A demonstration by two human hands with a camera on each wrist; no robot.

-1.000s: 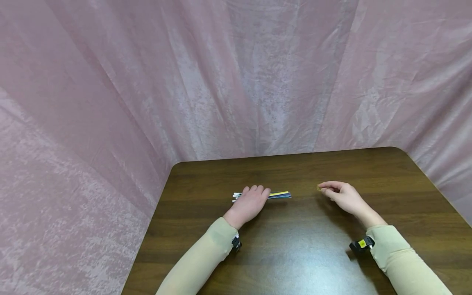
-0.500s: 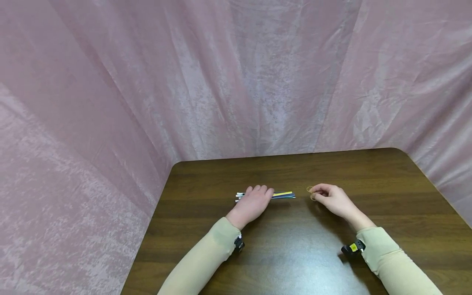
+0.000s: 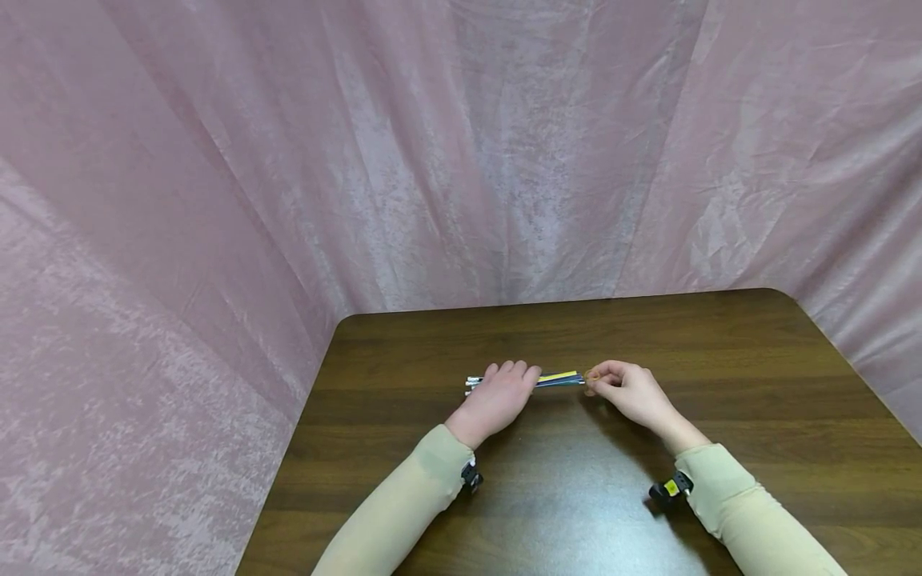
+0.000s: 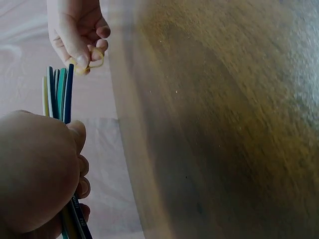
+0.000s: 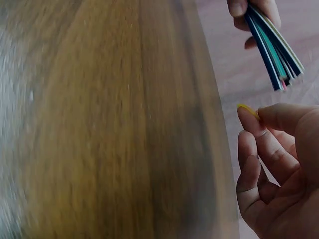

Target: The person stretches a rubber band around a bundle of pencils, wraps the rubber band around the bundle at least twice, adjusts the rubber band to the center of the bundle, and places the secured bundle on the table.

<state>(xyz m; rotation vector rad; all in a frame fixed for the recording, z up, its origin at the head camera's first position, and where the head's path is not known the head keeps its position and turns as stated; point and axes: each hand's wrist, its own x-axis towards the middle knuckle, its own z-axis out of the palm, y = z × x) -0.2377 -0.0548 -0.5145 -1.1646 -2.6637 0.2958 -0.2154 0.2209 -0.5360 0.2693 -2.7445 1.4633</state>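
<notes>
My left hand [image 3: 497,402] grips a bundle of slim pencils [image 3: 560,379] around its middle. Dark blue, green, white and yellow barrels show in the left wrist view, with small print on one dark pencil [image 4: 77,211]. White ends stick out on the bundle's left side. A thin yellow rubber band [image 5: 247,109] is pinched between thumb and forefinger of my right hand [image 3: 637,396]. It hangs as a small loop [image 4: 98,60] close to the pencils' right ends. Whether the band touches them cannot be told. My left fingers hide the bundle's middle.
A brown wood-grain table [image 3: 432,340] lies beneath both hands. Its far edge runs along a pink velvet curtain [image 3: 461,160], which also hangs at the left and right. A small black camera is strapped to each wrist.
My right hand has moved left with the rubber band, up to the pencils' right ends. The band's loop has come into fuller view. My left hand and the bundle have shifted slightly right.
</notes>
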